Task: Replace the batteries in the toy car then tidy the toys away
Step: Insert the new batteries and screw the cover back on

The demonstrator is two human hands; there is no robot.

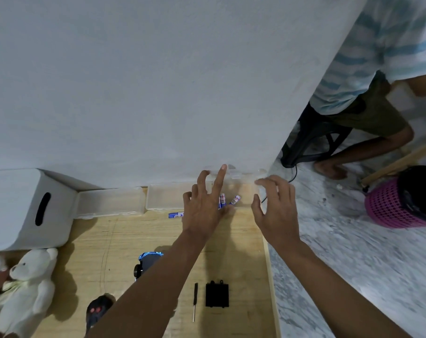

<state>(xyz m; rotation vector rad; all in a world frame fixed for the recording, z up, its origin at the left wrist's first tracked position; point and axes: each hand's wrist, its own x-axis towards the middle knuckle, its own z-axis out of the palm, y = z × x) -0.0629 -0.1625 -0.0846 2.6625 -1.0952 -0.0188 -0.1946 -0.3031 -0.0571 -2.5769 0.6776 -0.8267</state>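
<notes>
My left hand hovers with fingers spread over blue batteries that lie by a clear plastic case at the wall. One more battery lies just left of that hand. My right hand is open beside the case's right end, holding nothing. The blue toy car lies behind my left forearm, partly hidden. A black battery cover and a small screwdriver rest on the wooden board in front.
A white storage box stands at the left, with a second clear case beside it. A white teddy bear and a black remote lie at the lower left. A seated person and a pink basket are on the right.
</notes>
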